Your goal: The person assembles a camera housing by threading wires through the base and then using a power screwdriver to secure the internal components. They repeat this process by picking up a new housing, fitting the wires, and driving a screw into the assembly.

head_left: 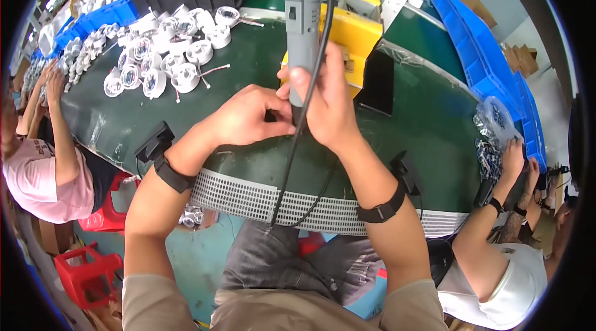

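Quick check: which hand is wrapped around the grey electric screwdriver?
The right hand: it curls around the grey body of the electric screwdriver, whereas the left hand is beside the tool's lower end.

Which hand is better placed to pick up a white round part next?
Probably the left hand: it is nearer the white round parts, while the right hand is wrapped around the grey handheld tool. Whether the left pinches something is hidden.

The green desk (428,126) carries a yellow stand (359,28); left of it lies a cluster of white round parts (184,75), just right of it a flat black panel (377,86).
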A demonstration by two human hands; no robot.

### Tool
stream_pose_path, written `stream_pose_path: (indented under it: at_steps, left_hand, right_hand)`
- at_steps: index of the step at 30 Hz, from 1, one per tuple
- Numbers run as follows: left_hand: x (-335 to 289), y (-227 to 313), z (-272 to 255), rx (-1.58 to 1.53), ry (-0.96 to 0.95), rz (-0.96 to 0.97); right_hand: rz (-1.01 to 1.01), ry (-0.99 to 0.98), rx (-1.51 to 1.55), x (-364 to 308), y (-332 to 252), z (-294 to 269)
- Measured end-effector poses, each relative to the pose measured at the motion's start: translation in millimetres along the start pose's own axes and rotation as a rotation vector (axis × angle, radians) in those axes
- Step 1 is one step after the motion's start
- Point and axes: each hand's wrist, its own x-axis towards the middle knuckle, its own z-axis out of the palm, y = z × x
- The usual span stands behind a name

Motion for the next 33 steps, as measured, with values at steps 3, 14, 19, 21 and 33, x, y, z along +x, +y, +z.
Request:
stream_pose_path:
  at_steps: [3,14,19,21,33]
  left_hand:
    - [-0.7,2.1,-2.2,0.118,-0.007,0.015]
    - [-1.8,-7.8,5.8,0.046,0.085,0.038]
    - [-1.2,-9.3,4.1,0.112,0.088,0.066]
    - [0.4,-2.1,-0.8,0.137,0.019,-0.086]
    - [5.3,-3.9,4.5,0.143,0.106,0.106]
  right_hand:
    - [0.094,0.003,-0.068,4.0,-10.8,2.9]
    - [0.115,-0.002,0.001,1.6,-0.5,-0.7]
    - [0.128,-0.142,-0.004,4.1,-12.4,-7.5]
    - [0.120,-0.206,0.024,7.5,-13.3,-11.0]
    - [-0.205,0.153,0.090,4.6,-16.3,5.2]
